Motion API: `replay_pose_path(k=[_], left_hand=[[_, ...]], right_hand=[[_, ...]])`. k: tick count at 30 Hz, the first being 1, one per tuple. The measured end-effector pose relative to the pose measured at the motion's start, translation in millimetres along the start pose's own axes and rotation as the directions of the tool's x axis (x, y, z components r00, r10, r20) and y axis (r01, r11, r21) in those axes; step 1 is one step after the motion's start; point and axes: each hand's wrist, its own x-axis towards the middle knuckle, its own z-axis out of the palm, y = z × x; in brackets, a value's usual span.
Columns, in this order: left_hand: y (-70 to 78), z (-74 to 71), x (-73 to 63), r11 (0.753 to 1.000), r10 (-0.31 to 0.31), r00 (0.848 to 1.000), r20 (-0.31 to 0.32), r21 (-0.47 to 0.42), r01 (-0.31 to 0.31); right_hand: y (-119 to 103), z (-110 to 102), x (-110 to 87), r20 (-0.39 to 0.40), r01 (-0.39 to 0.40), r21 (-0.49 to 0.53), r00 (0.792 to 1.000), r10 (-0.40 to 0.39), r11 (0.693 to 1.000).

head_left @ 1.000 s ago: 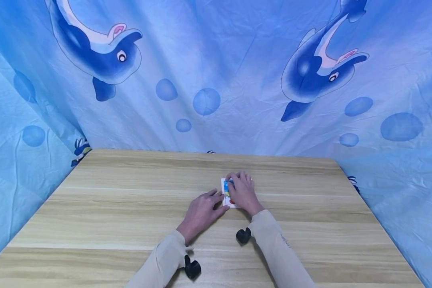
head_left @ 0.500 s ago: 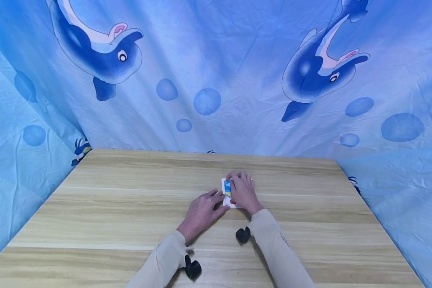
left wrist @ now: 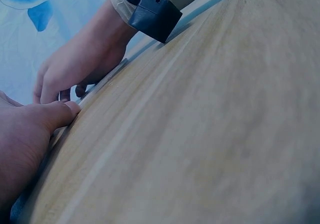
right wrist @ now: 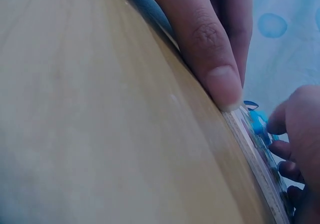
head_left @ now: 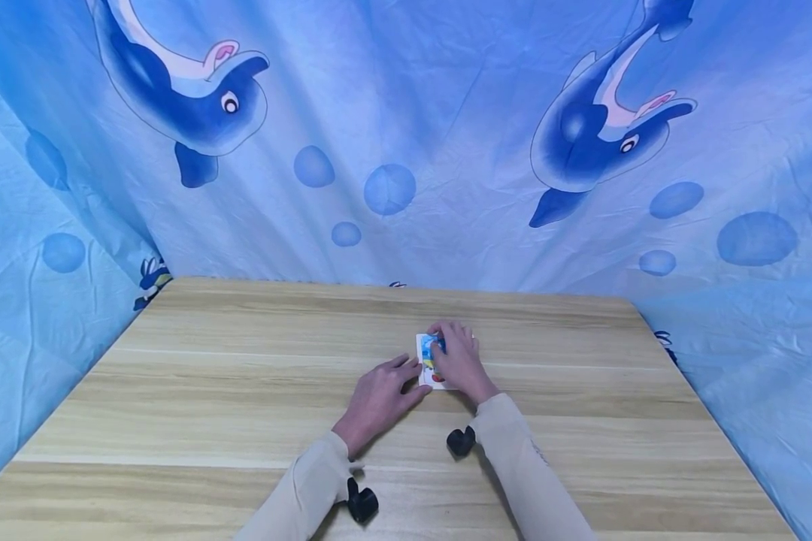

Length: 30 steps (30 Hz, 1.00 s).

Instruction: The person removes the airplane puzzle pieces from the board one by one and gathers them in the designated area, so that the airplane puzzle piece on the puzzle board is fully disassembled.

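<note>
A flat white board with a colourful picture, which looks like a puzzle board (head_left: 428, 368), lies on the table mid-way back. My left hand (head_left: 380, 394) lies at its left side, fingers spread and thumb at the near left corner; the left thumb (right wrist: 225, 87) touches the board's edge in the right wrist view. My right hand (head_left: 462, 364) covers the board's right part. Its bent fingers pinch a small blue piece (right wrist: 258, 123), seemingly a puzzle piece, just above the board. The left wrist view shows the right hand (left wrist: 82, 67) reaching down, its fingertips partly hidden.
The pale wood table (head_left: 196, 406) spreads widely around the board. Behind it and at both sides hangs a blue curtain (head_left: 446, 113) with printed dolphins and bubbles. A black wrist camera (head_left: 362, 503) sits by the left sleeve, another camera (head_left: 460, 442) by the right.
My right hand shifts slightly over the board, its thumb and fingers changing position, and more of the blue upper part shows. The left hand and the board stay where they were.
</note>
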Motion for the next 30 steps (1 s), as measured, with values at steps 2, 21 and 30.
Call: replay_pose_path(k=[2, 21, 30], left_hand=[[0.0, -0.5, -0.2, 1.000, -0.002, 1.000, -0.003, -0.008, 0.002], [0.3, -0.8, -0.5, 1.000, -0.003, 1.000, -0.007, -0.021, 0.003], [0.5, -1.3, -0.6, 1.000, -0.007, 1.000, -0.004, -0.020, 0.007]], right_hand=[[1.6, -0.4, -0.8, -0.005, 0.012, 0.019, 1.000, -0.012, 1.000], [3.5, -8.2, -7.5, 0.023, 0.125, -0.062, 0.992, -0.123, 0.990], [7.7, -7.0, -8.0, 0.014, 0.163, -0.067, 0.987, -0.163, 0.984]])
